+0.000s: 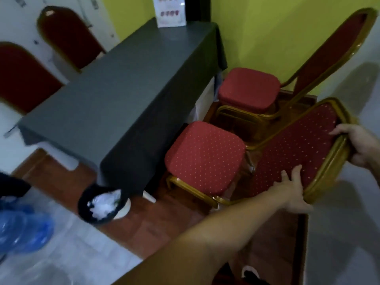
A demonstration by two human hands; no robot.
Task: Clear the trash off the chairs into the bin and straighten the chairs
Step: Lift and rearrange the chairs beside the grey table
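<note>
While both seats look clear & trash sits in bin (103, 206), left hand (292, 190) & right hand (358, 146) clamp near chair's backrest (296, 149), seat (205, 159) ahead-left toward table (123, 83).

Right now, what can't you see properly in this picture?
Head view only:
- Bin: white trash shows on top; anything beneath is hidden.
- Near chair legs: hidden by its seat.
- Right hand: cut off by the picture edge.
- Paper on table: too blurred to read.
</note>
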